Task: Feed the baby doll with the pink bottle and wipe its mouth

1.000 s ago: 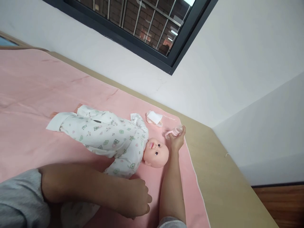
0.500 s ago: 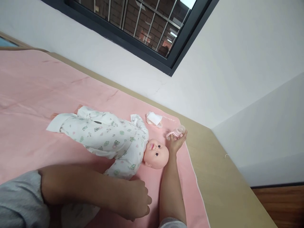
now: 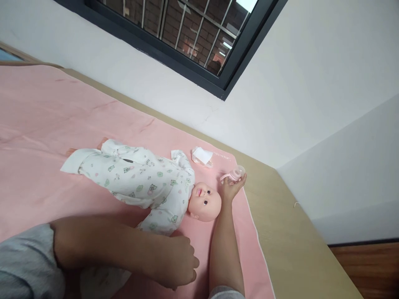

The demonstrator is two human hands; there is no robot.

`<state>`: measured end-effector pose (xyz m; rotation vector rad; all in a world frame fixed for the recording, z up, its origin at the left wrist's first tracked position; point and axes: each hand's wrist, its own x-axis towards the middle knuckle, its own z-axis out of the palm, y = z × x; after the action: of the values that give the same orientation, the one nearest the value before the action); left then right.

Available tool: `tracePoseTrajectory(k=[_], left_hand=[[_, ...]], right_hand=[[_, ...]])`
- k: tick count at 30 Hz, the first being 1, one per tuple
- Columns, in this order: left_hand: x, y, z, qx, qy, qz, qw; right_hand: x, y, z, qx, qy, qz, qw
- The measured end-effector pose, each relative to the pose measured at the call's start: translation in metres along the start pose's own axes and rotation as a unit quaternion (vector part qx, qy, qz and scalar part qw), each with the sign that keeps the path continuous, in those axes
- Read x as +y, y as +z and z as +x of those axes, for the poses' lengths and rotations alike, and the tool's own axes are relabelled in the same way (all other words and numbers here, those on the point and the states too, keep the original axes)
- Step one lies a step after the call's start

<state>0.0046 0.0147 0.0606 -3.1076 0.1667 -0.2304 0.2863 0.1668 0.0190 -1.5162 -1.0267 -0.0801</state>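
A baby doll (image 3: 205, 202) in a white printed outfit (image 3: 146, 176) lies on its back on a pink mat (image 3: 37, 120), head to the right. Beyond its head, my right hand (image 3: 232, 189) is wrapped round a clear baby bottle (image 3: 237, 172) with a pink collar and handle, tilted near the mat's edge. My right forearm passes close beside the doll's head. My left hand (image 3: 177, 262) is curled into a loose fist in front of the doll's near sleeve; its palm side is hidden. A white cloth-like thing (image 3: 102, 280) shows partly beneath my left forearm.
A small packet with a white top (image 3: 202, 156) lies on the mat beyond the doll's shoulder. The mat covers part of a light wooden surface (image 3: 280, 232), which meets a white wall (image 3: 193, 108). A dark-framed window (image 3: 226, 89) sits above.
My right hand and the bottle have shifted very slightly to the right, and the bottle is turned a little. My left hand and the doll stay where they were.
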Motion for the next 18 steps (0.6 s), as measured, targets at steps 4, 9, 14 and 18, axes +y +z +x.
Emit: tracePoseTrajectory(k=[4,9,14,18], left_hand=[[0.000,-0.002,0.001,-0.022,-0.002,-0.004,1.000],[-0.001,-0.005,0.001,-0.046,0.006,-0.003,0.999],[0.000,-0.003,0.000,-0.023,-0.003,0.008,1.000],[0.001,0.002,0.001,-0.001,-0.007,0.004,1.000]], right_hand=[[0.006,0.001,0.000,-0.013,0.000,0.073,0.997],[0.006,-0.002,-0.001,0.002,0.000,0.088,0.996],[0.000,-0.007,-0.002,0.062,-0.005,0.011,0.998],[-0.006,-0.014,-0.002,0.120,-0.045,-0.075,0.989]])
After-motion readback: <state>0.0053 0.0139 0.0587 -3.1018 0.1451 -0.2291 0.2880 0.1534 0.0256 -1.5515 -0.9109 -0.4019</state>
